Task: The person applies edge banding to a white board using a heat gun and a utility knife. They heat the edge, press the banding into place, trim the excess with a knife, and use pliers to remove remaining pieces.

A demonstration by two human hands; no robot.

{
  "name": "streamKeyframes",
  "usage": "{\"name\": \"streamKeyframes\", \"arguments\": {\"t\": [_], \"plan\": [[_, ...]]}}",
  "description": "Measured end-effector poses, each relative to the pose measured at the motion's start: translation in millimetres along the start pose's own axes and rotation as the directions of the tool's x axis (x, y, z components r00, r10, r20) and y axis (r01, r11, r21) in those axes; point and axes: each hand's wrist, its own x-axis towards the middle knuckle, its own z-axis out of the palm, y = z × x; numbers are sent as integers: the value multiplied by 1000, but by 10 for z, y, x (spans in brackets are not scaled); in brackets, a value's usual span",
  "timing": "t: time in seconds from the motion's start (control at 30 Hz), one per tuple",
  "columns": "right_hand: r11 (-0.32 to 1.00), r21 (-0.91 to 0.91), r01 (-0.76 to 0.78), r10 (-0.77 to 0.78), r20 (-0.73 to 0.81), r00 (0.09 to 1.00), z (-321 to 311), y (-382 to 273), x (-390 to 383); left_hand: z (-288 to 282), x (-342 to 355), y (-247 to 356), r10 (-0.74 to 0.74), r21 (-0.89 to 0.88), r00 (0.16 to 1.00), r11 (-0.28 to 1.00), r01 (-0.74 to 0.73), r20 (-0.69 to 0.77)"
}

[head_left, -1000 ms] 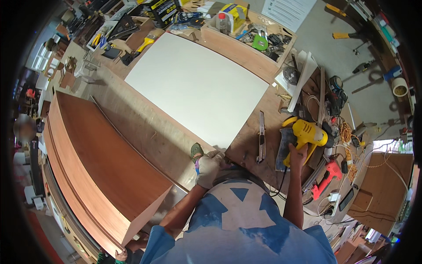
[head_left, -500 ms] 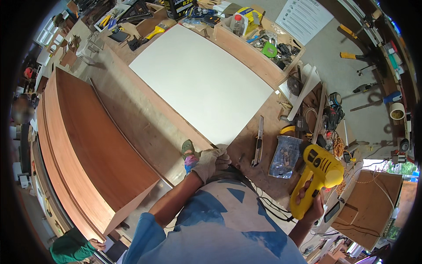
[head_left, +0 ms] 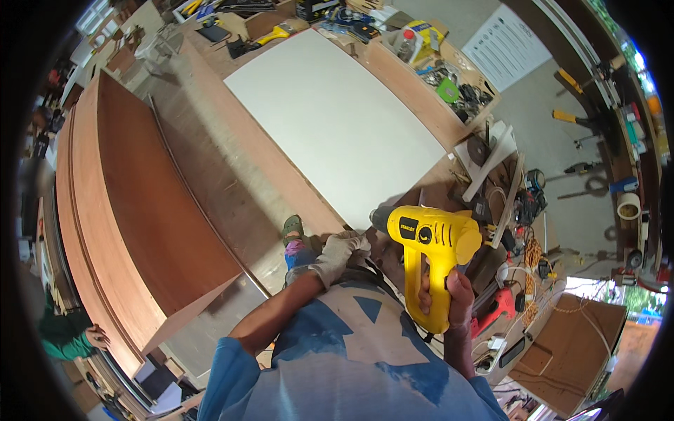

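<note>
My right hand (head_left: 456, 295) grips a yellow heat gun (head_left: 428, 242) by its handle; its nozzle points left, over the near corner of a white sheet (head_left: 330, 119). The sheet lies on a plywood board (head_left: 284, 165) on the bench. My left hand (head_left: 337, 256), in a pale work glove, is closed at that corner, below the nozzle; what its fingers hold there is hidden. Beneath it, past the board's edge, shows a green clog (head_left: 292, 228).
A long plywood cabinet (head_left: 140, 196) fills the left, with a co-worker's hand (head_left: 97, 337) on it. A toolbox (head_left: 390, 63), offcuts (head_left: 488, 161), cords and a red power tool (head_left: 495, 312) crowd the right and back. Tools hang on the wall (head_left: 547, 168).
My right hand has lifted the heat gun from the bench's right and swung it leftward over the sheet's corner. My left hand stays at that corner. The head view has shifted slightly.
</note>
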Motion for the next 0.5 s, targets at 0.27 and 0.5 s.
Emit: {"name": "streamKeyframes", "arguments": {"t": [0.27,0.5], "plan": [[998,-48,47,-42,103,994,-65,-35,-9,20,-46,6,8,-16,1000,1000,-8,13],[995,-36,90,-89,33,995,-159,-129,-39,4,-23,-9,39,47,999,998,-39,-6]]}}
